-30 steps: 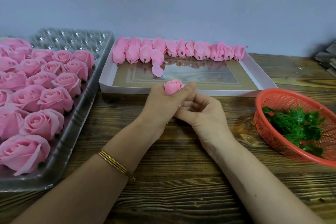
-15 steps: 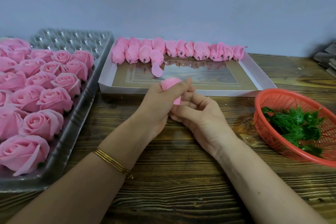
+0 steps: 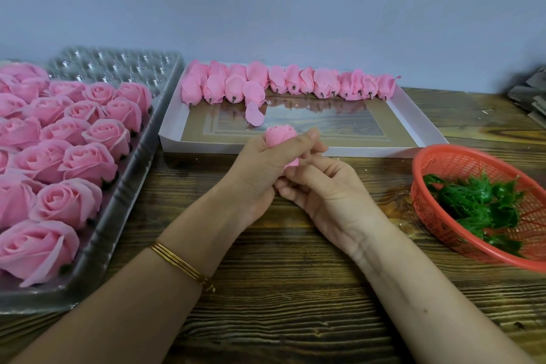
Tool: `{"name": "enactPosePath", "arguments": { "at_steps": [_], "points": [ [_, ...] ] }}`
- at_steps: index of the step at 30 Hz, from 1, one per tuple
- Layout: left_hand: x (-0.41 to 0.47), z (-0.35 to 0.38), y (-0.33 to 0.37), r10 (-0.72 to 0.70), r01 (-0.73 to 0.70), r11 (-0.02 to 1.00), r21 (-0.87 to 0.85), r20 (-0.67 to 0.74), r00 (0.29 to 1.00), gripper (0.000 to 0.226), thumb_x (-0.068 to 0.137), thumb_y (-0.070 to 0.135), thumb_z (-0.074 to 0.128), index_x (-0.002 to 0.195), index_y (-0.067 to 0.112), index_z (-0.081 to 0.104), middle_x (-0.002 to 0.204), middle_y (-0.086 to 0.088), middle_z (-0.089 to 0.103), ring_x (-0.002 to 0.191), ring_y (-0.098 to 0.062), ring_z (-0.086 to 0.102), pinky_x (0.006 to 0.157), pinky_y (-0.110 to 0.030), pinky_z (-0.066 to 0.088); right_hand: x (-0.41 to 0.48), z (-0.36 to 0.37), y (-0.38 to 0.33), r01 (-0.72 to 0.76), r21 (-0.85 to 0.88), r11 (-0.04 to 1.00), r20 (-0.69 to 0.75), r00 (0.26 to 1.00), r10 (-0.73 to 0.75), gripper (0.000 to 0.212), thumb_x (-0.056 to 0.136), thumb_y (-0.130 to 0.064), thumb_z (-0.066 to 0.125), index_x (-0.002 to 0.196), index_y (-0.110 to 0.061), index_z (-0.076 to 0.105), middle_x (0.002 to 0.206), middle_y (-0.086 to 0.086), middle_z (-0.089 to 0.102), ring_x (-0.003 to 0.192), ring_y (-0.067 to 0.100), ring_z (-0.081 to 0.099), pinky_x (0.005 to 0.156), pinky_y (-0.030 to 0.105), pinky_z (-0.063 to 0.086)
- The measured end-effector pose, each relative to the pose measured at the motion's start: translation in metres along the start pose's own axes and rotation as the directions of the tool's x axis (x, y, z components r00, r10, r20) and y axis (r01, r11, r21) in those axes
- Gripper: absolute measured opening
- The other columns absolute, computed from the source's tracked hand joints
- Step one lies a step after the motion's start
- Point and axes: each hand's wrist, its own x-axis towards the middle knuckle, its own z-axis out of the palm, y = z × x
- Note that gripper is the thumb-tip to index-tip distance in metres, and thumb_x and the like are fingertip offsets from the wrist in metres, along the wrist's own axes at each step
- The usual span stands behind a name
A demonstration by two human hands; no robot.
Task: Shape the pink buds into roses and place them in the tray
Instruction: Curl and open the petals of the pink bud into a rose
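Note:
A pink bud (image 3: 280,134) sticks up out of my left hand (image 3: 266,165), whose fingers curl round its lower part. My right hand (image 3: 322,186) sits just below and to the right, its fingers curled against the bud's base, where a bit of pink (image 3: 292,162) shows. Behind the hands, a white box (image 3: 425,133) holds a row of unshaped pink buds (image 3: 295,83) along its far wall, with one loose petal (image 3: 254,114) in front. On the left, a clear plastic tray (image 3: 130,180) carries several finished pink roses (image 3: 88,161).
A red mesh basket (image 3: 437,156) with green leaf pieces (image 3: 478,204) stands at the right edge. Grey stacked material (image 3: 529,94) lies at the far right by the wall. Everything rests on a dark wooden table (image 3: 295,289), and the tray's far cells (image 3: 118,63) hold nothing.
Both hands have kept working the bud in place. It was briefly covered by my left fingers half a second ago and now stands up above them again.

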Motion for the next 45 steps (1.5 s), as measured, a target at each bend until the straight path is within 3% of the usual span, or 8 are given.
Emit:
{"name": "enactPosePath", "arguments": {
  "at_steps": [6,10,15,22,26,32,38,45],
  "points": [
    [0.000,0.001,0.000,-0.016,0.014,1.000,-0.021,-0.101,0.995,0.021,0.074,0.037,0.071,0.067,0.017,0.072,0.086,-0.008,0.068,0.084,-0.019,0.063,0.077,-0.033,0.049,-0.007,-0.007,-0.012,-0.005,-0.247,0.969,-0.049,0.999,-0.008,0.014,0.081,0.002,0.066,0.094,0.005,0.070,0.084,0.015,0.070,0.075,0.017,0.065,0.076,0.026,0.056],
    [0.002,-0.002,0.001,-0.010,-0.001,0.999,-0.055,-0.192,0.981,0.018,0.089,0.023,0.068,0.075,0.012,0.067,0.077,-0.003,0.068,0.080,-0.011,0.066,0.085,-0.031,0.055,-0.011,-0.020,-0.035,0.072,-0.492,0.867,-0.214,0.956,-0.201,0.008,0.082,0.002,0.067,0.089,0.002,0.070,0.082,0.015,0.069,0.068,0.015,0.063,0.062,0.023,0.053],
    [0.001,-0.003,0.003,-0.047,0.041,0.998,-0.041,-0.165,0.985,0.024,0.088,0.024,0.068,0.065,0.018,0.068,0.072,0.001,0.069,0.074,-0.007,0.066,0.083,-0.030,0.056,-0.013,-0.048,-0.062,0.154,-0.707,0.690,-0.314,0.806,-0.501,0.013,0.084,-0.002,0.069,0.076,-0.012,0.068,0.062,-0.004,0.066,0.055,0.010,0.059,0.058,0.026,0.053],
    [-0.001,-0.001,0.004,-0.048,0.041,0.998,-0.047,-0.157,0.986,0.026,0.088,0.022,0.067,0.063,0.017,0.067,0.070,0.001,0.067,0.071,-0.007,0.065,0.083,-0.031,0.054,-0.020,-0.090,-0.082,-0.110,-0.949,0.296,-0.302,0.590,-0.749,0.008,0.079,-0.013,0.065,0.079,-0.020,0.070,0.067,-0.010,0.064,0.061,0.004,0.058,0.071,0.033,0.048],
    [-0.002,-0.001,0.004,-0.050,0.042,0.998,-0.053,-0.149,0.988,0.032,0.088,0.022,0.068,0.057,0.020,0.067,0.069,0.001,0.067,0.071,-0.007,0.065,0.085,-0.032,0.054,-0.026,-0.104,-0.086,-0.379,-0.921,0.092,-0.345,0.681,-0.646,0.011,0.077,-0.011,0.067,0.078,-0.021,0.070,0.079,0.009,0.068,0.083,0.033,0.062,0.079,0.036,0.047],
    [-0.001,-0.001,0.004,-0.069,0.062,0.997,-0.051,-0.144,0.987,0.022,0.087,0.023,0.068,0.067,0.017,0.067,0.068,0.002,0.067,0.073,-0.008,0.064,0.087,-0.033,0.054,-0.026,-0.108,-0.085,-0.497,-0.858,-0.128,-0.396,0.801,-0.449,0.011,0.070,-0.015,0.075,0.068,-0.025,0.070,0.067,0.005,0.061,0.062,0.028,0.048,0.062,0.031,0.037],
    [0.000,-0.003,0.002,-0.076,0.072,0.997,-0.035,-0.131,0.988,0.017,0.087,0.024,0.069,0.072,0.015,0.068,0.069,0.002,0.068,0.073,-0.007,0.066,0.085,-0.030,0.056,-0.026,-0.112,-0.084,-0.513,-0.834,-0.204,-0.404,0.819,-0.407,0.015,0.072,-0.019,0.076,0.078,-0.031,0.070,0.092,0.009,0.071,0.089,0.038,0.059,0.072,0.033,0.042],
    [0.000,-0.003,0.001,-0.062,0.059,0.998,-0.034,-0.123,0.990,0.027,0.086,0.024,0.070,0.059,0.021,0.070,0.069,0.001,0.067,0.074,-0.009,0.065,0.087,-0.033,0.055,-0.025,-0.112,-0.085,-0.502,-0.851,-0.152,-0.404,0.813,-0.419,0.013,0.072,-0.014,0.075,0.075,-0.026,0.072,0.075,0.004,0.064,0.076,0.035,0.055,0.065,0.033,0.043]
  ]
}}
